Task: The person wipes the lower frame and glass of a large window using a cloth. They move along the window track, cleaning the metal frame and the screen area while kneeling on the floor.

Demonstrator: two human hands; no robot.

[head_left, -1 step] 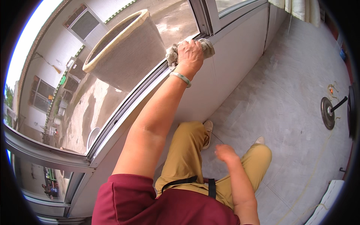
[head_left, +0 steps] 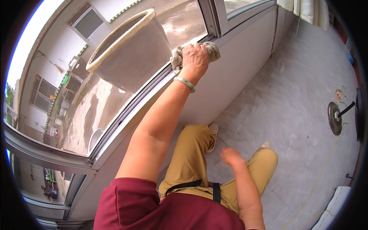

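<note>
My left hand (head_left: 196,57) is closed over a crumpled grey-beige cloth (head_left: 212,51), pressing it onto the ledge of the metal window frame (head_left: 132,112). Ends of the cloth stick out on both sides of the fingers. The window pane (head_left: 111,119) rises just left of that hand, and a pale bangle (head_left: 184,84) circles the wrist. Above my right knee, my right hand (head_left: 232,156) hangs with its fingers curled in, touching neither the frame nor the cloth. Nothing shows in it.
Below the ledge runs a white wall panel (head_left: 237,73) down to the grey floor (head_left: 291,115). A pale curtain (head_left: 306,11) hangs at the far end. On the right stands a dark round weight plate (head_left: 334,118) on a bar. Outside the glass sits a large planter-like tub (head_left: 132,57).
</note>
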